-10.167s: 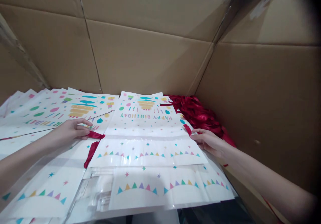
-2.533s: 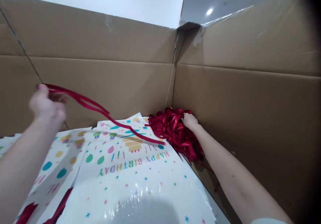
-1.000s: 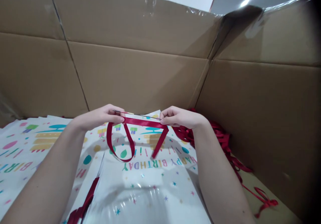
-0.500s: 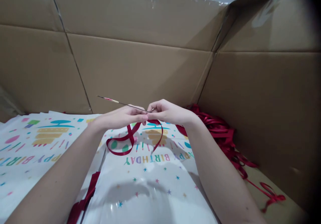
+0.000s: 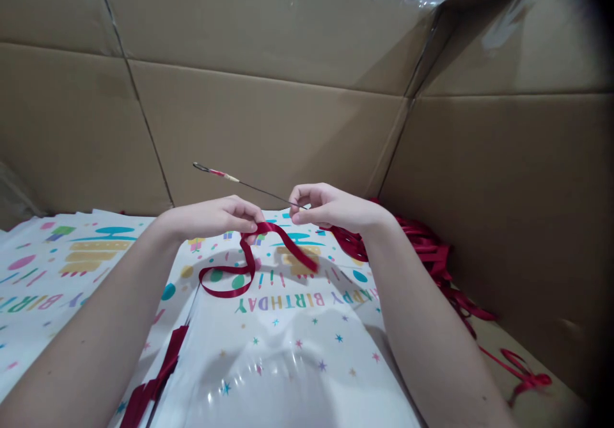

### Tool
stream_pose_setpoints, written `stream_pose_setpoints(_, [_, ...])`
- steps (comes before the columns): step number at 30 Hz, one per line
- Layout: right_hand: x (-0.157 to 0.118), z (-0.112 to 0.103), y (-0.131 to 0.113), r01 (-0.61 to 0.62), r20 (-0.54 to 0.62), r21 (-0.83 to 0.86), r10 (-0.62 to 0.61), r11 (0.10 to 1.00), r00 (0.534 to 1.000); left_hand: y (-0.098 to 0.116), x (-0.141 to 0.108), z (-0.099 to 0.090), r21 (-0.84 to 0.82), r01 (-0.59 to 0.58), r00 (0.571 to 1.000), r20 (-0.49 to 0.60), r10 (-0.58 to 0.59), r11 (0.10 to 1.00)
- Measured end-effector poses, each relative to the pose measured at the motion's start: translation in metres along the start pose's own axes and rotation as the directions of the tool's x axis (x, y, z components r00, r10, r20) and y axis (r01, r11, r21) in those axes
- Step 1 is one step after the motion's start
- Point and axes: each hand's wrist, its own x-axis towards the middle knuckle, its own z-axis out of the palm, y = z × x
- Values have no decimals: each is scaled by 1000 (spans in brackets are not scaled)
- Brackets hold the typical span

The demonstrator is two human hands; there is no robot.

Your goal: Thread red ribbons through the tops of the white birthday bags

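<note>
My left hand [image 5: 218,217] pinches a dark red satin ribbon [image 5: 291,242] near its end. A short free end droops to the right, and a loop hangs below the fingers. Between thumb and fingers of my right hand [image 5: 336,207] is a thin wire tool [image 5: 263,190], pointing left with a narrow loop at its tip and a red and cream wrapped section. Both hands are apart, above a white "Happy Birthday" printed bag [image 5: 288,345] whose lettering appears upside down. The wire's other end is partly hidden by my right hand.
More printed bags [image 5: 43,268] lie in a pile to the left. Red ribbon [image 5: 163,370] shows along the bags' side. A heap of red ribbons [image 5: 426,249] sits at right, with a loose ribbon knot [image 5: 530,377] nearer. Tall cardboard walls [image 5: 268,121] enclose the back and right.
My hands have drawn apart, left hand to the left and right hand to the right. The wire has moved right with the right hand; the ribbon stays in the left.
</note>
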Motion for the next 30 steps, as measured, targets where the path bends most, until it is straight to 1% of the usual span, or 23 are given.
stream_pose_setpoints(2, [5, 6, 2, 26, -51, 17, -25, 1000, 998, 5, 1, 5, -50, -40, 998, -44, 38, 998])
stream_pose_setpoints(3, [7, 9, 3, 37, -51, 36, -35, 999, 998, 7, 2, 7, -63, -54, 997, -64, 50, 997])
stream_pose_setpoints(7, [12, 15, 4, 20, 34, 80, -23, 997, 999, 11, -1, 10, -62, -60, 993, -108, 53, 996])
stream_pose_setpoints(9, [10, 14, 2, 0, 47, 87, -4, 996, 999, 10, -4, 7, -46, -43, 992, -117, 37, 998])
stream_pose_setpoints(13, [3, 7, -1, -8, -15, 83, 9, 997, 1000, 2, -11, -3, 63, 54, 989, -138, -45, 997])
stream_pose_setpoints(16, [-1, 1, -1, -1, -56, 74, 6, 997, 998, -9, -12, -9, 191, 145, 986, -111, -125, 971])
stream_pose_setpoints(19, [-1, -2, 2, -2, -61, 32, 4, 999, 998, -19, -7, -8, 312, 245, 969, -62, -238, 918])
stream_pose_setpoints(21, [0, -1, 3, 5, -69, -15, -6, 1000, 998, -21, -2, -3, 388, 301, 953, -79, -294, 871])
stream_pose_setpoints(22, [2, 0, 4, 15, -80, -41, -19, 999, 997, -20, 0, 0, 403, 304, 952, -104, -287, 863])
stream_pose_setpoints(23, [3, 2, 4, 27, -91, -68, -33, 997, 995, -18, 3, 4, 391, 280, 960, -126, -251, 877])
stream_pose_setpoints(24, [5, 3, 5, 37, -99, -96, -47, 995, 994, -16, 5, 7, 349, 226, 972, -135, -190, 909])
stream_pose_setpoints(26, [9, 7, 5, 46, -102, -151, -62, 987, 993, -8, 10, 14, 201, 55, 991, -132, -29, 978])
stream_pose_setpoints(27, [10, 8, 4, 44, -99, -178, -63, 983, 993, -5, 12, 17, 130, -19, 990, -137, 37, 991])
stream_pose_setpoints(28, [11, 9, 4, 40, -99, -202, -62, 979, 993, -2, 14, 20, 81, -69, 984, -157, 81, 994])
stream_pose_setpoints(30, [12, 10, 5, 34, -112, -231, -61, 972, 992, 2, 17, 24, 40, -107, 965, -237, 113, 993])
